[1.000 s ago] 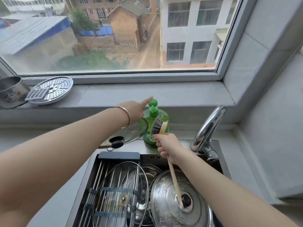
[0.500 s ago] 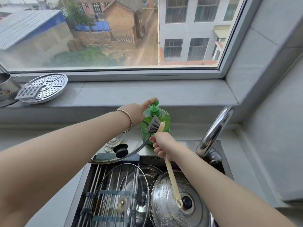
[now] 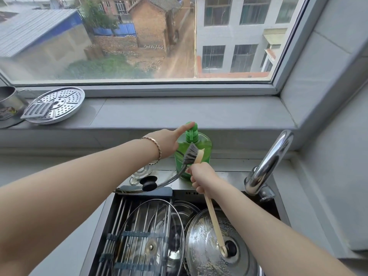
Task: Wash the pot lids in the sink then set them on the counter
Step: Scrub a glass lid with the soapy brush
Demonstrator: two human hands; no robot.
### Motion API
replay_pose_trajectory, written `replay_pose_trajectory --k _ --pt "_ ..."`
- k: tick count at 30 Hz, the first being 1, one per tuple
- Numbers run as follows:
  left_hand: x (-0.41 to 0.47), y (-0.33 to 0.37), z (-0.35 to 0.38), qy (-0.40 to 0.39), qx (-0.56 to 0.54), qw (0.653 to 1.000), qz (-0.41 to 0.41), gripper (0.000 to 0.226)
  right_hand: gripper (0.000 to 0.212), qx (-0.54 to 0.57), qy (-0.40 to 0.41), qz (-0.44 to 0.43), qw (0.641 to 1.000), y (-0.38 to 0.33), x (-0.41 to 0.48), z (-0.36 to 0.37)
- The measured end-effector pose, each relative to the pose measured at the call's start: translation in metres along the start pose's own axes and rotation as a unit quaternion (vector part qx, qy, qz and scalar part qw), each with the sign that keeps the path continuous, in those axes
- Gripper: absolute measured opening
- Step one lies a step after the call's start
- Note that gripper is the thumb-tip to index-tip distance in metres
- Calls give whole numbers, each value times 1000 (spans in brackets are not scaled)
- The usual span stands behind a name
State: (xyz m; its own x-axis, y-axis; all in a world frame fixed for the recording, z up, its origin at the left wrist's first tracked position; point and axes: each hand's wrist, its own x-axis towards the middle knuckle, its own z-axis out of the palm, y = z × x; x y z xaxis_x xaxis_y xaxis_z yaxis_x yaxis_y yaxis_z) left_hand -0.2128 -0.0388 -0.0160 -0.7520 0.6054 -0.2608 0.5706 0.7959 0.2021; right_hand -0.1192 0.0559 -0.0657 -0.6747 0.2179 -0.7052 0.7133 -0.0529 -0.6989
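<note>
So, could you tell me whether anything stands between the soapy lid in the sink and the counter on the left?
Yes. The roll-up rack spans the sink's left half, with a glass lid lying on it; both sit between the soapy lid and the left counter.
</note>
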Motion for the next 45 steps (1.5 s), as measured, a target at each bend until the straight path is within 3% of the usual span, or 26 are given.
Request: replay_pose_trajectory --k 6,9,13,15,17,18,20,22,26,29,33,36,39,42,45 --pt "-42 -3 -5 36 -5 998 -52 44 6 -68 46 -51 995 29 -13 -15" --pt "-73 1 -5 58 20 996 -69 50 4 -149 52 -94 983 54 -34 -23" --pt "-108 14 -9 116 -164 969 -144 55 33 -174 52 -153 971 81 -76 -36" --pt "-122 19 1 113 -363 905 -192 50 42 -159 68 -193 966 91 -93 -42" --pt "-138 28 19 94 -562 789 -231 46 45 -160 93 -213 959 98 -101 -48" --pt "-146 33 30 81 -622 741 -240 47 48 -164 105 -217 957 101 -103 -51" --pt "-160 45 55 56 -691 678 -243 50 51 -167 116 -212 956 103 -104 -55" --pt "-172 62 78 46 -722 648 -237 51 51 -163 120 -210 956 104 -110 -54" --pt "-184 92 104 58 -735 627 -249 53 24 -230 52 -287 928 128 -146 -38" --pt "-192 98 113 50 -713 644 -273 50 41 -252 -7 -289 924 151 -162 -37" --pt "-197 110 119 24 -797 558 -230 41 31 -190 53 -239 951 143 -127 -59" --pt "-195 109 120 11 -802 549 -236 47 26 -180 24 -261 948 149 -129 -58" --pt "-200 103 123 16 -738 622 -261 40 49 -224 -48 -276 934 176 -157 -51" --pt "-201 106 122 -9 -710 654 -261 16 35 -196 -7 -264 944 187 -150 -62" --pt "-205 105 121 -60 -666 685 -289 20 23 -127 53 -243 960 187 -139 -79"
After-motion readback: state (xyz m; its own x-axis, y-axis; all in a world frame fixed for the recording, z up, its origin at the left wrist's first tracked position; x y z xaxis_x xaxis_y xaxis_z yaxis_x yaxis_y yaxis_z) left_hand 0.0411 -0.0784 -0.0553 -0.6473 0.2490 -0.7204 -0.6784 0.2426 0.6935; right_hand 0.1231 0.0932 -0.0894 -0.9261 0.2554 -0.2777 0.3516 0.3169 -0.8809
